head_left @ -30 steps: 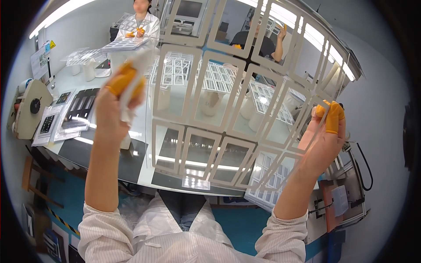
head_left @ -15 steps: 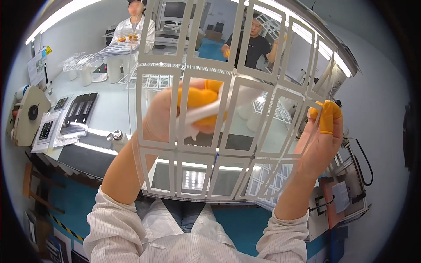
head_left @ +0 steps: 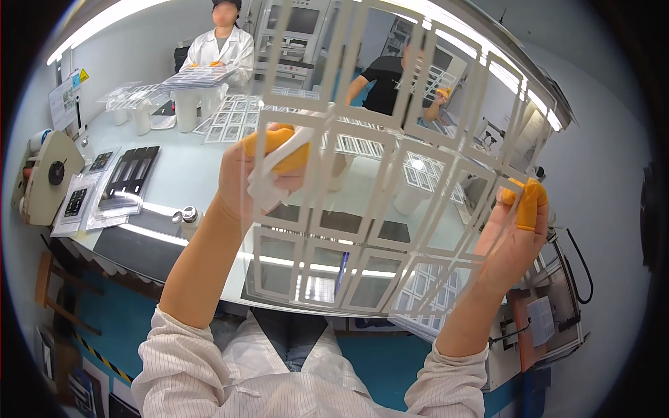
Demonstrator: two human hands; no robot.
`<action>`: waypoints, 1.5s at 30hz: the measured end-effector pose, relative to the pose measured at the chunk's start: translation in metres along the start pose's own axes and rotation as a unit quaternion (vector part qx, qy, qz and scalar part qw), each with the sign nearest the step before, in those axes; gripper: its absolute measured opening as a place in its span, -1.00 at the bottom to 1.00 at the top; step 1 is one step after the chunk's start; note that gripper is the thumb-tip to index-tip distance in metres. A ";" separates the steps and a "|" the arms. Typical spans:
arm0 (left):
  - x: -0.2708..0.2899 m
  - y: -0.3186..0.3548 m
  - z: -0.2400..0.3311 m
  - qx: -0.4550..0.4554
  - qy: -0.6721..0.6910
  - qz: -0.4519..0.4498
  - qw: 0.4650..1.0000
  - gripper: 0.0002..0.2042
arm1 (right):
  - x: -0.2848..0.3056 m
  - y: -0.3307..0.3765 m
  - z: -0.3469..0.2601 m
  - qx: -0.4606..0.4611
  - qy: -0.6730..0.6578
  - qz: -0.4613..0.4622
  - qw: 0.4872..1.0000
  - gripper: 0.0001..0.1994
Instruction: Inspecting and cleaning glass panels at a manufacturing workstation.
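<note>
In front of me a large clear sheet printed with white rectangular outlines (head_left: 362, 127) stands tilted, almost upright. My right hand (head_left: 512, 233), wearing orange finger cots, pinches it at the right edge. My left hand (head_left: 240, 171), also with orange finger cots, is closed around a crumpled white wipe (head_left: 268, 189). That hand is by the sheet's left edge, seen partly through the clear material. Whether the wipe touches the sheet I cannot tell.
Below is a pale worktable (head_left: 164, 184) with a dark mat (head_left: 143, 247). Black slotted plates (head_left: 129, 177), a small metal-topped bottle (head_left: 188, 214) and a reel device (head_left: 52, 174) stand left. More outlined sheets (head_left: 233, 118) lie farther back. Two co-workers (head_left: 223, 49) handle sheets across the table.
The sheet's left edge has shifted right and its tilt has changed. My left hand with the wipe has moved left across it to that edge. My right hand has dropped slightly.
</note>
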State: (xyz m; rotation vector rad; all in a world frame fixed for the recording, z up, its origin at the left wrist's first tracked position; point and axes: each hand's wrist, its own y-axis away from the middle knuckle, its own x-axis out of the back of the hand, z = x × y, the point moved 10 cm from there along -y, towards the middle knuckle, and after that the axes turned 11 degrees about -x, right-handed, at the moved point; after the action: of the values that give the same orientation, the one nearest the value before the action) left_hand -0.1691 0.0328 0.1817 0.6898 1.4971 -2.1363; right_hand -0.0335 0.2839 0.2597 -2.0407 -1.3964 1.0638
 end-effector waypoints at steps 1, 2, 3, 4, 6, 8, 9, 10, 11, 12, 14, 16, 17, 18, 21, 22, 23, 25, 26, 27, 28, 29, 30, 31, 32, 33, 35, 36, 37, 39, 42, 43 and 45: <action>0.003 0.006 0.007 -0.004 -0.002 0.000 1.000 -0.74 | 0.007 0.002 0.001 0.004 -0.004 0.026 1.000 -0.83; 0.005 0.013 0.016 -0.011 -0.029 0.009 0.999 -0.75 | 0.014 0.006 0.003 0.009 -0.010 0.051 0.999 -0.83; 0.008 0.022 0.024 -0.019 -0.056 0.018 0.998 -0.75 | 0.015 0.009 0.007 0.009 -0.012 0.045 0.999 -0.83; 0.030 0.033 0.038 -0.063 -0.067 0.066 0.994 -0.74 | 0.020 0.013 0.010 0.011 -0.015 0.048 0.999 -0.83; 0.026 0.040 0.043 -0.061 -0.063 0.041 0.995 -0.75 | 0.026 0.015 0.012 0.023 -0.017 0.030 0.999 -0.83; 0.018 0.041 0.041 -0.061 -0.060 0.024 0.996 -0.75 | 0.033 0.007 0.012 0.010 -0.018 0.046 0.999 -0.84; 0.015 0.039 0.040 -0.064 -0.089 0.025 0.994 -0.74 | 0.039 -0.001 0.010 -0.003 -0.020 0.065 0.998 -0.85; 0.012 0.036 0.039 -0.067 -0.118 0.027 0.990 -0.73 | 0.041 -0.009 0.007 -0.010 -0.018 0.059 0.998 -0.85; 0.011 0.037 0.039 -0.069 -0.119 0.030 0.990 -0.73 | 0.042 -0.010 0.008 -0.013 -0.027 0.053 0.998 -0.85; 0.004 0.036 0.037 -0.063 -0.140 0.012 0.988 -0.71 | 0.044 -0.011 0.009 -0.015 -0.035 0.047 0.998 -0.85; -0.002 0.036 0.032 -0.074 -0.143 0.016 0.987 -0.69 | 0.048 -0.009 0.010 -0.016 -0.023 0.056 0.998 -0.85; -0.005 0.038 0.033 -0.074 -0.162 0.006 0.984 -0.70 | 0.049 -0.007 0.010 -0.013 -0.012 0.066 0.998 -0.85; -0.007 0.039 0.031 -0.072 -0.179 -0.004 0.981 -0.70 | 0.050 -0.007 0.011 -0.017 -0.019 0.072 0.997 -0.85; -0.010 0.040 0.029 -0.073 -0.179 -0.004 0.981 -0.70 | 0.051 -0.007 0.011 -0.021 -0.026 0.078 0.996 -0.86; -0.019 0.041 0.026 -0.085 -0.213 0.001 0.973 -0.70 | 0.054 -0.004 0.009 -0.018 -0.020 0.078 0.997 -0.86; -0.016 0.042 0.025 -0.078 -0.229 0.021 0.970 -0.70 | 0.055 -0.002 0.009 -0.014 -0.020 0.079 0.997 -0.86; -0.014 0.044 0.026 -0.072 -0.247 0.042 0.966 -0.69 | 0.053 0.000 0.009 -0.009 -0.022 0.069 0.997 -0.86; -0.015 0.044 0.027 -0.060 -0.290 0.021 0.955 -0.59 | 0.051 0.005 0.008 -0.001 -0.026 0.060 0.998 -0.85; -0.017 0.044 0.028 -0.068 -0.304 0.021 0.950 -0.58 | 0.052 0.008 0.006 0.001 -0.007 0.063 0.998 -0.85; -0.019 0.043 0.029 -0.075 -0.317 0.023 0.945 -0.58 | 0.053 0.011 0.005 0.004 0.013 0.065 0.998 -0.85; -0.022 0.044 0.028 -0.074 -0.317 0.020 0.945 -0.58 | 0.058 0.013 0.005 0.006 0.013 0.067 0.998 -0.85; -0.025 0.044 0.030 -0.087 -0.300 0.028 0.949 -0.61 | 0.060 0.015 0.006 0.011 0.018 0.046 0.999 -0.82; -0.026 0.044 0.031 -0.100 -0.284 0.036 0.953 -0.64 | 0.060 0.016 0.006 0.016 0.024 0.026 0.999 -0.78; -0.027 0.044 0.031 -0.098 -0.281 0.035 0.954 -0.64 | 0.062 0.017 0.007 0.018 0.026 0.028 0.999 -0.78; -0.030 0.043 0.030 -0.103 -0.279 0.028 0.954 -0.64 | 0.063 0.018 0.006 0.025 0.033 0.022 0.999 -0.78; -0.033 0.042 0.029 -0.108 -0.277 0.023 0.954 -0.64 | 0.064 0.019 0.005 0.033 0.041 0.016 0.999 -0.77; -0.041 0.041 0.026 -0.110 -0.272 0.006 0.956 -0.66 | 0.067 0.020 0.003 0.034 0.040 0.010 0.999 -0.77; -0.045 0.040 0.025 -0.115 -0.268 -0.009 0.957 -0.67 | 0.065 0.021 0.003 0.036 0.040 0.003 0.999 -0.77; -0.045 0.040 0.025 -0.116 -0.268 -0.008 0.956 -0.67 | 0.062 0.022 0.002 0.035 0.039 0.001 0.999 -0.77; -0.046 0.041 0.027 -0.126 -0.332 -0.013 0.935 -0.73 | 0.061 0.025 0.001 0.026 0.048 0.045 0.997 -0.82; -0.050 0.039 0.028 -0.137 -0.299 -0.014 0.944 -0.76 | 0.066 0.025 0.007 0.015 0.024 0.070 0.997 -0.82; -0.051 0.039 0.030 -0.142 -0.303 -0.014 0.942 -0.76 | 0.066 0.025 0.009 0.013 0.024 0.069 0.997 -0.82; -0.049 0.040 0.032 -0.138 -0.298 -0.003 0.945 -0.77 | 0.068 0.024 0.010 0.018 0.038 0.062 0.997 -0.81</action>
State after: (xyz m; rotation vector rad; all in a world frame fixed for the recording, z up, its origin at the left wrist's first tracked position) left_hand -0.1113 -0.0065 0.1924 -0.0675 1.3986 -1.8453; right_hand -0.0143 0.3361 0.2132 -2.1408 -1.2186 1.0431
